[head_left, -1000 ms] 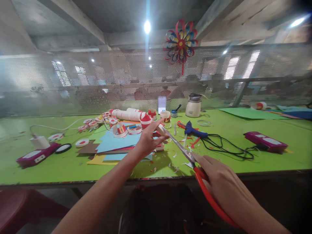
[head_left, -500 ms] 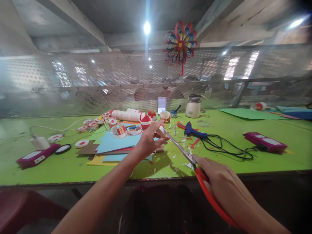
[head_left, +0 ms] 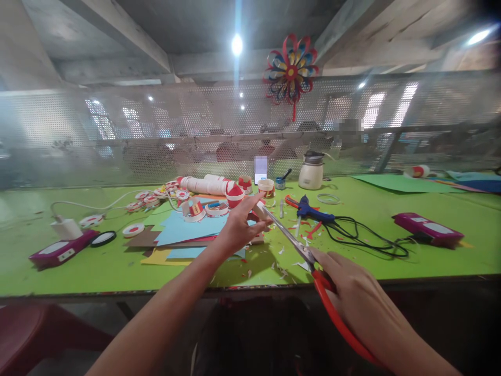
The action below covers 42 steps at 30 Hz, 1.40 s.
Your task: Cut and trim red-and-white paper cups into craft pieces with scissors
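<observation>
My left hand (head_left: 238, 225) reaches out over the green table (head_left: 97, 266) and pinches a small white and red paper piece (head_left: 258, 210) between thumb and fingers. My right hand (head_left: 362, 303) grips red-handled scissors (head_left: 309, 266) near the table's front edge. Their steel blades point up and left, and the tips meet the paper piece at my left fingertips. A stack of coloured paper sheets (head_left: 183, 232), blue on top, lies just behind my left hand. Small paper scraps (head_left: 279, 269) litter the table under the blades.
A blue glue gun (head_left: 311, 210) with a black cord (head_left: 364, 235) lies right of centre. Purple boxes (head_left: 426, 228) (head_left: 58, 250) sit at both sides. Red-and-white paper cups and discs (head_left: 203, 185), a cream pot (head_left: 311, 169), a white charger (head_left: 64, 228) and a mesh screen (head_left: 156, 125) stand behind.
Hardly anything differs. Both hands hold the same pose with the scissor tips at the paper piece; the view has shifted very slightly.
</observation>
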### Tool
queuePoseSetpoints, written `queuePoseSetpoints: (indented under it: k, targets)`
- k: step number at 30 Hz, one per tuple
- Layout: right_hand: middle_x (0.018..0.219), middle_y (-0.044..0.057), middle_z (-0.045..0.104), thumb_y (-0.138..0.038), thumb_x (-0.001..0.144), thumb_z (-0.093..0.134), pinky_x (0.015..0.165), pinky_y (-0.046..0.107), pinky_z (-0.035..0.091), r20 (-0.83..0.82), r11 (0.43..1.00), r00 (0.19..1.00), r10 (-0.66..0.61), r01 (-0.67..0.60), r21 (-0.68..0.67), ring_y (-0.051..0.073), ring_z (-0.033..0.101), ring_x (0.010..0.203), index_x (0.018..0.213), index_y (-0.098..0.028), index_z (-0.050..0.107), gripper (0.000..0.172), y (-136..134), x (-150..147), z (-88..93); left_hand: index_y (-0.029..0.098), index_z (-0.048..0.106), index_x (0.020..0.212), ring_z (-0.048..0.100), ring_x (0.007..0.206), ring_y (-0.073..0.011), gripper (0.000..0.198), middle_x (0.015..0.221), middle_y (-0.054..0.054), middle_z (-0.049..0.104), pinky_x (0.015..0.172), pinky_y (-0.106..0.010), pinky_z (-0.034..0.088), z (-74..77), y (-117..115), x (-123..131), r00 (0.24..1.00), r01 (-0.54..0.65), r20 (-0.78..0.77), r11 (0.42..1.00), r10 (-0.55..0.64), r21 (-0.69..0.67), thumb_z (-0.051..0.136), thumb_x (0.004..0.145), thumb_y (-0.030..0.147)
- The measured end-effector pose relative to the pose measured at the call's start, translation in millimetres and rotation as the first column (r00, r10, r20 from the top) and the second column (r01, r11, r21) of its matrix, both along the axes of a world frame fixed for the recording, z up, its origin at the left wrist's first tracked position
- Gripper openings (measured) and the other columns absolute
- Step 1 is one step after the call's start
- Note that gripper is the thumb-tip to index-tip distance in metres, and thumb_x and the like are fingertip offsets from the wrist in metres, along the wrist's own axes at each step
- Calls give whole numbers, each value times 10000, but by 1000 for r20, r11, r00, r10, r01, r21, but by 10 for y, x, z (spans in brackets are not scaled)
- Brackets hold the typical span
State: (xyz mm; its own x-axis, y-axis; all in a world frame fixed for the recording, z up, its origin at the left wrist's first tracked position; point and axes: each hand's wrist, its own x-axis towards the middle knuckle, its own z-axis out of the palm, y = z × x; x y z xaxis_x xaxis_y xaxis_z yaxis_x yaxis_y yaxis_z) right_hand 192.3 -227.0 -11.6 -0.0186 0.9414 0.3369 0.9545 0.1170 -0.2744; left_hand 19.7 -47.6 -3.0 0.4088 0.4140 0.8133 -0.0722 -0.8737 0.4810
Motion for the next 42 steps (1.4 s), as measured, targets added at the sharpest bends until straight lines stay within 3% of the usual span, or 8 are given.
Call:
queuePoseSetpoints:
  k: [11, 16, 20, 25, 27, 31, 35, 42]
  targets:
    - [946, 116, 615, -111, 792, 425, 821, 425, 434, -59, 1000, 998, -2, 1, -21, 269, 571, 907, 1215, -138, 510, 432, -39, -36, 38, 192, 488, 1273, 609, 742, -112, 584, 1077, -96, 587, 671, -277, 595, -10, 2, 10, 1000, -24, -3, 1000, 24, 11, 677, 727, 276]
    - [858, 96, 623, -110, 798, 393, 753, 408, 450, -24, 999, 1000, 0, -1, -40, 262, 586, 827, 1148, -146, 535, 379, -32, -48, 81, 170, 494, 1267, 604, 723, -112, 582, 972, -73, 616, 661, -275, 591, -14, -1, 6, 999, -39, -21, 999, 39, 4, 675, 727, 291]
    - [846, 94, 637, -123, 805, 386, 735, 405, 458, -4, 999, 1000, -9, 9, -48, 260, 596, 801, 1101, -153, 561, 345, -16, -47, 104, 171, 496, 1266, 587, 726, -113, 575, 1004, -85, 628, 657, -273, 585, -6, -9, 0, 995, -70, -66, 997, 72, 22, 664, 732, 303]
    - [926, 125, 665, -123, 798, 396, 782, 424, 467, 16, 999, 1000, -15, 15, -35, 284, 616, 879, 1206, -123, 538, 432, -15, -16, 99, 158, 504, 1240, 578, 711, -110, 534, 1027, -96, 618, 647, -266, 569, 24, -36, -12, 991, -89, -105, 995, 85, -35, 647, 741, 283]
    - [1006, 125, 674, -136, 800, 415, 827, 407, 464, -28, 999, 1000, -7, 6, -38, 279, 615, 949, 1198, -142, 553, 421, -27, 9, 101, 159, 477, 1245, 581, 690, -106, 526, 957, -76, 624, 641, -269, 562, 36, -43, -21, 990, -71, -126, 994, 61, -78, 630, 756, 277]
    - [1000, 67, 707, -144, 794, 435, 786, 309, 487, -126, 997, 990, 71, -72, -5, 226, 650, 906, 1141, -194, 600, 388, -57, 85, 97, 175, 403, 1197, 608, 730, -125, 530, 936, -60, 603, 638, -273, 549, 53, -49, -33, 995, 13, -94, 981, -32, -195, 651, 740, 277]
    - [814, 48, 719, -121, 735, 434, 654, 265, 495, -151, 995, 984, 94, -88, 46, 198, 664, 707, 1071, -139, 646, 398, -49, 187, 51, 175, 396, 1048, 613, 763, -134, 455, 988, -83, 584, 681, -309, 551, 71, -63, -28, 992, 104, -42, 947, -123, -304, 685, 714, 284]
    - [631, 8, 657, -197, 764, 455, 517, 218, 468, -201, 989, 969, 144, -146, 2, 149, 597, 526, 1010, -127, 662, 329, 42, 329, -97, 182, 405, 1016, 619, 786, -139, 459, 895, -38, 581, 736, -343, 553, 76, -69, -25, 977, 209, 43, 887, -210, -411, 718, 688, 250]
